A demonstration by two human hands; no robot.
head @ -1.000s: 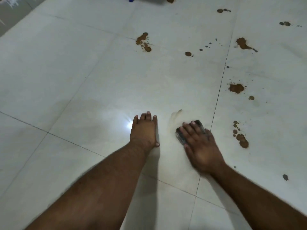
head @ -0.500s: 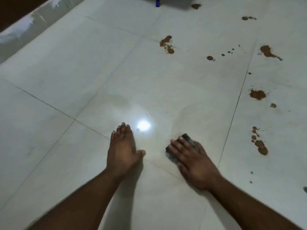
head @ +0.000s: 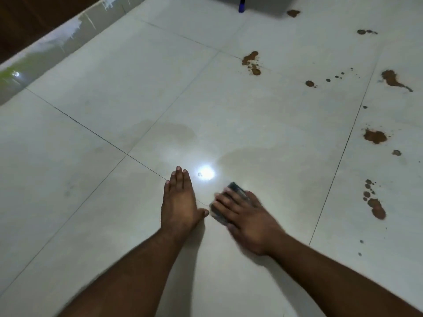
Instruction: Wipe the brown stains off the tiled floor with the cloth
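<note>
The right hand (head: 248, 219) presses flat, fingers spread, on the small dark folded cloth (head: 231, 197); the left hand (head: 179, 202) lies flat, holding nothing, on the pale shiny tiled floor (head: 114, 99). The dirty cloth could smear brown into the damp patch. The brown stains (head: 375, 205) wait to the right, with open floor between; the shiny wall strip (head: 57, 42) is far left.

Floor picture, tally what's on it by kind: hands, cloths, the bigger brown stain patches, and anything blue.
Hands: 2, the left hand flat on the tile, the right hand pressing the cloth.
Cloths: 1, the dark cloth.
Bigger brown stain patches: 5; small specks not counted.
Blue things: 1, the blue object, cut off at the top edge.
Total: 9.
</note>
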